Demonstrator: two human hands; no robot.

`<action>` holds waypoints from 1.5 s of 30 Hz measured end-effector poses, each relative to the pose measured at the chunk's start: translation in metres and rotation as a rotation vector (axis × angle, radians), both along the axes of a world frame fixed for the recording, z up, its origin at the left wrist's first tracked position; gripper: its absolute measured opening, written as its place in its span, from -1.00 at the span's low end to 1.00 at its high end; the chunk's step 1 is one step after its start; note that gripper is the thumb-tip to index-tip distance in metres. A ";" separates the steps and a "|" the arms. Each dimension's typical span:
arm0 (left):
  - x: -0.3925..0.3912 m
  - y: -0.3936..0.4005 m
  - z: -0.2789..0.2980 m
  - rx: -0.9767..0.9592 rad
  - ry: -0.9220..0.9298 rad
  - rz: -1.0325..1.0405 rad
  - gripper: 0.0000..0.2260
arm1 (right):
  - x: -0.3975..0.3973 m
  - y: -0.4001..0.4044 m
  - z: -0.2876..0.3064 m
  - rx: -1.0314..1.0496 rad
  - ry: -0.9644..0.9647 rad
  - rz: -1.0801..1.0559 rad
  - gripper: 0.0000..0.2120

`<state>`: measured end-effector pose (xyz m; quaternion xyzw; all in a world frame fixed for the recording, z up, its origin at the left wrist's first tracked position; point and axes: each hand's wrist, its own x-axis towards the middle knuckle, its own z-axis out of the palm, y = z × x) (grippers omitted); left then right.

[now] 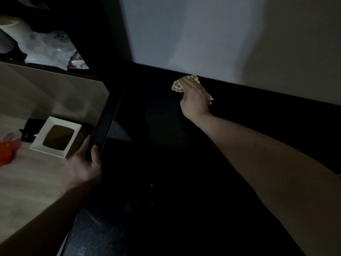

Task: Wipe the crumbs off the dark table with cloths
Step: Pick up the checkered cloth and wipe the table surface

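The dark table (166,145) fills the middle of the view, dim and nearly black. My right hand (193,100) reaches to its far edge by the wall and presses a pale patterned cloth (177,87) flat on the surface; the cloth shows at the fingertips and beside the palm. My left hand (83,167) grips a thin dark flat slab (107,122) standing on edge at the table's left side. A small pale crumb (151,185) lies near the table's middle, with another faint speck (162,84) left of the cloth.
A grey wall (203,34) rises directly behind the table. On the pale floor (27,182) to the left sit a white square box with a dark centre (56,137) and something orange (7,152). A shelf with plastic bags (51,47) is at the upper left.
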<state>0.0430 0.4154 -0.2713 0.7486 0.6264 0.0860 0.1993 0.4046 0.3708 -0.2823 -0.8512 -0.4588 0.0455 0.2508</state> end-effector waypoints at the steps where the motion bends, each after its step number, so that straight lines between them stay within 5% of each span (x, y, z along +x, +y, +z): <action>1: 0.000 0.000 0.000 0.004 0.010 0.001 -0.57 | -0.008 -0.010 0.000 0.011 0.001 0.039 -0.51; 14: -0.006 0.002 0.000 0.022 -0.011 -0.028 -0.49 | -0.197 -0.306 0.018 -0.050 0.219 0.452 -0.60; 24: 0.000 -0.004 0.006 0.022 -0.031 0.007 -0.60 | -0.102 -0.223 0.007 -0.274 0.030 0.378 -0.48; 29: -0.003 -0.002 0.000 0.048 -0.012 0.010 -0.55 | -0.075 -0.169 0.004 -0.260 0.110 0.238 -0.51; 34: -0.002 -0.002 -0.001 0.046 -0.023 0.026 -0.54 | -0.138 -0.212 0.007 -0.288 -0.001 0.382 -0.46; 39: -0.004 -0.002 -0.001 0.024 -0.010 0.038 -0.53 | -0.222 -0.299 0.013 -0.353 0.108 0.631 -0.50; 45: -0.002 -0.003 0.004 0.018 0.004 0.042 -0.52 | -0.185 -0.305 0.006 -0.174 0.113 0.627 -0.55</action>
